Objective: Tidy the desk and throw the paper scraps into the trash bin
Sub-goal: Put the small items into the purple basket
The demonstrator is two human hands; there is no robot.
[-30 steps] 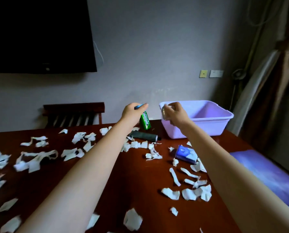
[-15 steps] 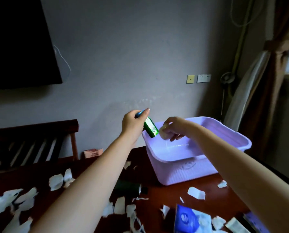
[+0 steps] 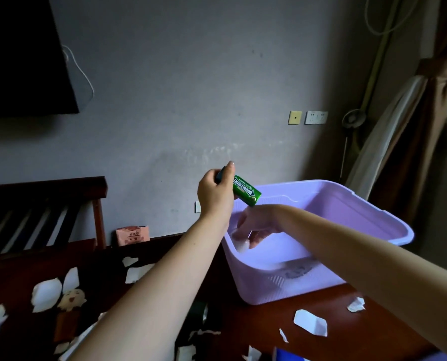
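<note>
The left hand (image 3: 215, 196) is held above the near left corner of the lilac plastic bin (image 3: 357, 217), its grip closed around a green Doublemint gum pack (image 3: 246, 190) that tilts down toward the bin. The right hand (image 3: 256, 225) is inside the bin, fingers loosely spread over a white paper scrap (image 3: 240, 246); whether they touch it is unclear. More paper scraps (image 3: 310, 322) lie on the dark wooden desk (image 3: 256, 324).

Green gum pack (image 3: 246, 190) in the left hand (image 3: 215, 195) reads "DOUBLEMINT", upside down. Print on pink packet (image 3: 132, 235) by the wall illegible.
</note>
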